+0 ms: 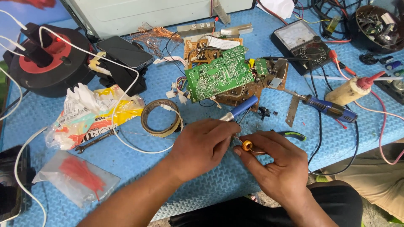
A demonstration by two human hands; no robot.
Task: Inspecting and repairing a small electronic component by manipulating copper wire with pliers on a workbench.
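Coil (247,146): small copper ring, sitting at the near edge of the counter (210,185), pinched between thumb and fingers of your right hand (275,162). That grip is closing on the coil, thin wire leads sticking out to the right.

Your left hand (204,145) is gripping a blue-handled tool (240,110), tip pointing down toward the coil. Tip itself is hidden behind your fingers, so I cannot tell whether it is touching. The two hands are meeting just beside each other.

Around you:
- Green board (219,73) is lying tilted on top of a brown board (252,90), just beyond your hands.
- Tape roll (161,118) is lying flat left of your left hand, a white cable (126,145) looping past it.
- Green-handled pliers (290,135) are poking out behind your right hand.
- Blue soldering iron (330,109) is lying further right, glue bottle (351,89) beyond it.
- Meter (301,40) is sitting at the back right.
- Black-and-red reel (46,63) is at far left, phone (124,52) next to it.
- Crumpled wrapper (90,115) and a bag of red ties (80,176) are on the left, well apart from the coil.
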